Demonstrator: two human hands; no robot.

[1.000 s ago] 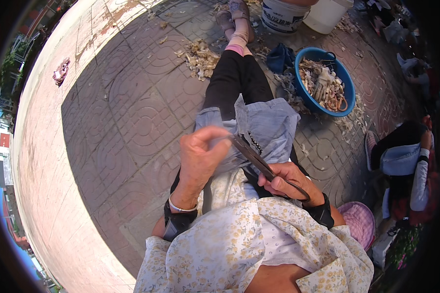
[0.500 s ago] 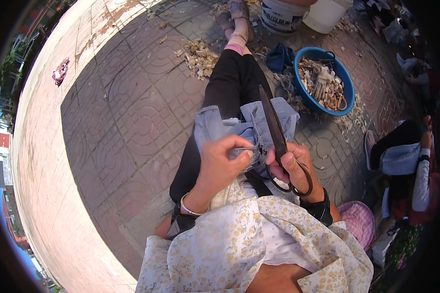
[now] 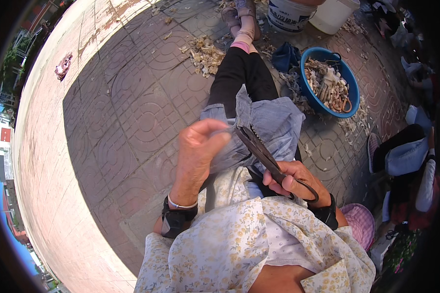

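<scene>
A piece of blue-grey cloth (image 3: pixel 278 122) lies across my lap, over the black trousers, with a strip of it standing up in the middle. My left hand (image 3: pixel 200 149) is closed in a pinch at the cloth's left side, its fingertips slightly blurred; it seems to draw the edge taut. In my right hand (image 3: pixel 298 180) are dark metal scissors (image 3: pixel 263 155), fingers through and around the handles. Their blades point up and left, with the tips at the cloth near a dark, jagged edge. Whether the blades are parted is hard to make out.
To the right stands a blue basin (image 3: pixel 355 93) of pale scraps with a glove on top. Pale scraps (image 3: pixel 206 54) litter the paving near my feet. White buckets (image 3: pixel 332 17) stand beyond. A pink quilted round thing (image 3: pixel 358 224) is by my right elbow; another person (image 3: pixel 410 151) sits at right.
My left hand has moved left and up, pulling at the cloth. The scissors have tilted and lowered from nearly upright, bringing their tips to the cloth.
</scene>
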